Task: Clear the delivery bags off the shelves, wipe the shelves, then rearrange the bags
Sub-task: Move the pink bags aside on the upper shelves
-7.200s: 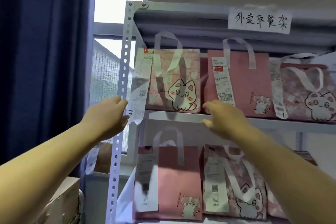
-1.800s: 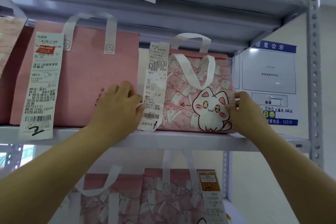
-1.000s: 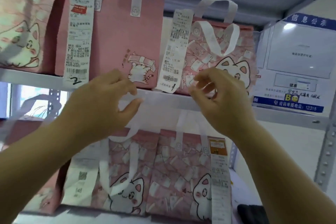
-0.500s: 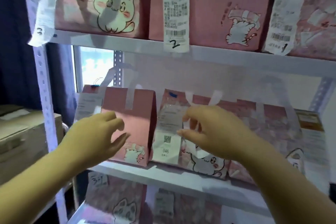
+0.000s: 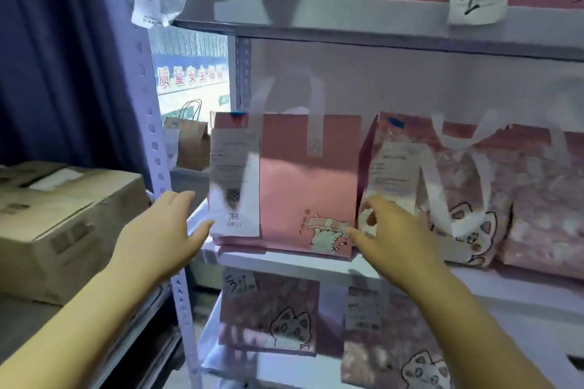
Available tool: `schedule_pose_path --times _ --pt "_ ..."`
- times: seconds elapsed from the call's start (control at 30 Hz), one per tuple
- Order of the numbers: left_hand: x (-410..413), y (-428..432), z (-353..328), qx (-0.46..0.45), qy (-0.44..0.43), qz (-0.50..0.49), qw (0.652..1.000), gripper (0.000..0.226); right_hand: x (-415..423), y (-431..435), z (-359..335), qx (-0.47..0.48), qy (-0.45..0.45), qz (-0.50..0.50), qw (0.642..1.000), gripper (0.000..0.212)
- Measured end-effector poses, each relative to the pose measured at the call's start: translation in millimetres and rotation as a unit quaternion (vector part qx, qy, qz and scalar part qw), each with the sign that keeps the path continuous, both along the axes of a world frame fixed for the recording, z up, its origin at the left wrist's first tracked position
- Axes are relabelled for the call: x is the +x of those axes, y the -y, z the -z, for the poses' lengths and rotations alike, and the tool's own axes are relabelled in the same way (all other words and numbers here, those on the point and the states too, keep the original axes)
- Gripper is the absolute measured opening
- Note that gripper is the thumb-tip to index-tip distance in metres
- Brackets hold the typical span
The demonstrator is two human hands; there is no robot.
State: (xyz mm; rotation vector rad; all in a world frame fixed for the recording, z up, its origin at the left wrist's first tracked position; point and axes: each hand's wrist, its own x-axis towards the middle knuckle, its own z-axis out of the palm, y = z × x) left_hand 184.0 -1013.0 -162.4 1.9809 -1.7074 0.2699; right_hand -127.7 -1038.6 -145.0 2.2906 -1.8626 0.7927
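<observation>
A plain pink delivery bag (image 5: 294, 180) with a receipt marked 366 stands at the left end of the middle shelf (image 5: 284, 259). My left hand (image 5: 164, 234) is open beside the bag's left edge, fingers just at its lower corner. My right hand (image 5: 392, 230) is open at the bag's lower right corner, fingertips by the cat print, in front of the patterned cat bag (image 5: 442, 193) next to it. Neither hand grips anything. More pink bags stand on the top shelf (image 5: 316, 16) and on the lower shelf.
A perforated metal upright (image 5: 151, 148) frames the rack's left side. Taped cardboard boxes (image 5: 53, 215) sit to the left under a dark blue curtain (image 5: 57, 50). A brown paper bag (image 5: 189, 142) stands behind the rack by the window.
My view has dropped and shifted left from the top shelf to the middle shelf. Both hands have come down and spread to either side of the plain pink bag.
</observation>
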Motion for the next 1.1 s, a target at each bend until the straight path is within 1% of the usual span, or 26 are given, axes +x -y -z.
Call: schedule_pose_path --times 0.13,0.27,0.3,0.4,0.5,0.7,0.9,1.0,1.07,1.1 --pt "3.1 5.1 14.2 0.009 -0.047 0.01 0.999 0.057 11.3 0.1 9.2 0.022 0.027 0.017 0.999 0.053" --pt "-2.1 14.1 24.9 0.032 -0.082 0.025 0.996 0.04 16.5 3.3 16.2 0.06 0.032 0.032 0.997 0.06" --pt "-3.1 17.3 26.4 0.036 -0.092 0.031 0.995 0.041 16.9 4.8 17.6 0.065 0.039 0.037 0.996 0.06" --pt "-5.0 24.7 27.6 0.038 -0.131 0.052 0.989 0.047 19.1 10.3 20.5 0.081 0.057 0.041 0.994 0.055" --pt "-5.3 26.9 27.2 0.018 -0.162 0.068 0.984 0.043 21.2 14.0 23.1 0.089 0.089 0.032 0.992 0.051" --pt "2.6 23.6 29.1 0.005 -0.176 0.07 0.982 0.04 22.7 14.2 27.9 0.076 0.12 0.002 0.99 0.049" --pt "3.6 21.9 28.6 0.01 -0.175 0.069 0.982 0.035 25.0 14.2 29.5 0.071 0.118 -0.014 0.99 0.048" --pt "5.1 19.0 25.6 0.009 -0.196 0.055 0.979 0.041 23.8 11.3 28.5 0.071 0.117 -0.01 0.991 0.049" --pt "4.6 17.1 22.0 -0.016 -0.188 0.044 0.981 0.044 18.6 7.1 26.7 0.052 0.129 0.003 0.99 0.049" --pt "6.1 14.8 19.1 -0.042 -0.179 0.04 0.982 0.041 17.8 5.4 25.0 0.038 0.136 0.002 0.99 0.048"
